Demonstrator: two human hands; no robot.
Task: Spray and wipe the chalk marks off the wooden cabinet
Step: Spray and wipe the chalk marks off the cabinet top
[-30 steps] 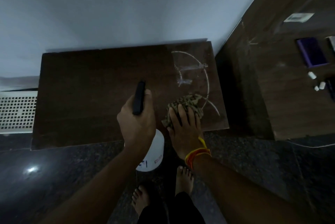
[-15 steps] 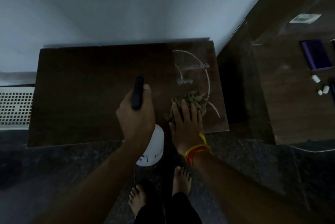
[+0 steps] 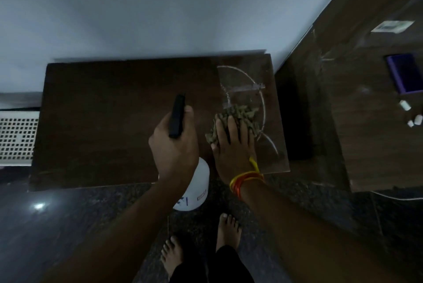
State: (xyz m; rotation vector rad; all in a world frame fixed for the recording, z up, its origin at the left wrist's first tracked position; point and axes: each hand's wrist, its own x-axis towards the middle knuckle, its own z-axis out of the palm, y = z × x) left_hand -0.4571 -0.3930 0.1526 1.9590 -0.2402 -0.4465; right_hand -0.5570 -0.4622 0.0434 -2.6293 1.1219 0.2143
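Currently positioned against a pale wall (image 3: 160,8): low cabinet (image 3: 109,122), flat rectangular top, dark brown wood grain, seen from above. Chalk marks (image 3: 249,79) confined to the right end of the top: thin white curved lines forming arcs, crossed by smeared pale streaks. One arc (image 3: 271,144) visible just right of the wrist, near the front edge. Wet sheen over the marked area. Left portion of the top unmarked.

Right hand (image 3: 233,145): laid flat, fingers straight and slightly spread, pressing a crumpled olive cloth (image 3: 240,114) onto the top within the chalk arcs. Cloth bunched ahead of and under the fingertips. Orange and yellow threads (image 3: 246,178) tied around the right wrist.

Left hand (image 3: 175,143): curled around the neck of a spray bottle (image 3: 194,191), thumb alongside the black sprayer head (image 3: 176,115). Head pointing away from the person, over the middle of the top. White bottle body hanging below the hand, overlapping the front edge. Bottle just beside the right hand, apart from the cloth.

Surroundings: dark polished speckled floor (image 3: 68,225) with a small bright reflection at left. White perforated grille (image 3: 17,138) left of the cabinet. Taller brown wooden surface (image 3: 366,133) at right, carrying a purple flat object (image 3: 404,73), small white pieces (image 3: 412,114), and a pale label (image 3: 392,26). Bare feet (image 3: 226,230) on the floor at bottom centre. Dim lighting throughout.
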